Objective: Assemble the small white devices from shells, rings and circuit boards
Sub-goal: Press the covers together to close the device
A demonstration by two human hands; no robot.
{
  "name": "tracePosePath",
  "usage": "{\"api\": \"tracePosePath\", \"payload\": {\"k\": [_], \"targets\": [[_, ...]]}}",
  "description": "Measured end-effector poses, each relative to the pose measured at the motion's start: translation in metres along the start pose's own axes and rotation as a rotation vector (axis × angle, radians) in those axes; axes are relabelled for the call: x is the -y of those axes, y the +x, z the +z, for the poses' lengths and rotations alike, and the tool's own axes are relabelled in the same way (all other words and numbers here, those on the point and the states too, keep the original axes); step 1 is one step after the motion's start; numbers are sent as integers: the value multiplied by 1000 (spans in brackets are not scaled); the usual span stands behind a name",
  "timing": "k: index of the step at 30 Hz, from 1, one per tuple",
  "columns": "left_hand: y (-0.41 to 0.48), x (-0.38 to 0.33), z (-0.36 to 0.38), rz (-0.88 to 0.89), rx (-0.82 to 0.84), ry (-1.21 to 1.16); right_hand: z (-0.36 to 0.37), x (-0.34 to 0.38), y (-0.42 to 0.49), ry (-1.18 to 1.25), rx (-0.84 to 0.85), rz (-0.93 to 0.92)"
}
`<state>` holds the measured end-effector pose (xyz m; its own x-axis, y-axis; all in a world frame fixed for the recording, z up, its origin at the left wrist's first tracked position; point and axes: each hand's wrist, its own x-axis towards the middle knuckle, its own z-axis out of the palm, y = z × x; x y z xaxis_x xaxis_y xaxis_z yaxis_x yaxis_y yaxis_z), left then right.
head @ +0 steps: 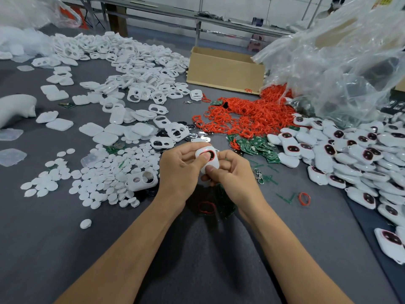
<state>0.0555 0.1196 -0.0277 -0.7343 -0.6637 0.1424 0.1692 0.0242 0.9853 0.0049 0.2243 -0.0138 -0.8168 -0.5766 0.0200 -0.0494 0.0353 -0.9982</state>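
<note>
White plastic all over this bench, lol. The only writing I can spot is on a yellow sign (386,1) way up in the top right corner, and it's too blurry to read. The device (215,163) is held up off the grey table (197,260), pretty much dead centre, between both hands. It's a small rounded white case with an oval window, a red ring lining that window, and it's dark inside. Its long axis runs roughly away from the person, window face turned up toward the camera. The left hand (179,170) has its fingers curled behind it and its thumb pressed on the face beside the window. The right hand (232,172) is wrapped round the near end, thumb pinching on top. Past the hands sits a heap of red rings (247,115), with green circuit boards (258,148) at its near edge. Finished devices (350,150) are piled on the right, empty shells (135,69) and round discs (105,172) on the left, with a cardboard box (223,71) and a big clear plastic bag (339,62) at the back.
</note>
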Motion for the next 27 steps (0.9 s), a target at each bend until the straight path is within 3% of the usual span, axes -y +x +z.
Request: {"api": "tracePosePath", "payload": {"k": [8, 16, 23, 25, 27], "targets": [[1, 0, 1, -26, 3, -46, 0, 0, 0, -8, -23, -4], [0, -2, 2, -160, 67, -219, -1, -2, 1, 28, -36, -28], [-1, -6, 1, -171, 234, -329, -8, -1, 6, 357, 41, 74], [1, -7, -1, -169, 254, -370, -11, 0, 5, 305, 76, 43], [2, -7, -3, -162, 251, -384, -11, 0, 3, 65, 57, -28]]}}
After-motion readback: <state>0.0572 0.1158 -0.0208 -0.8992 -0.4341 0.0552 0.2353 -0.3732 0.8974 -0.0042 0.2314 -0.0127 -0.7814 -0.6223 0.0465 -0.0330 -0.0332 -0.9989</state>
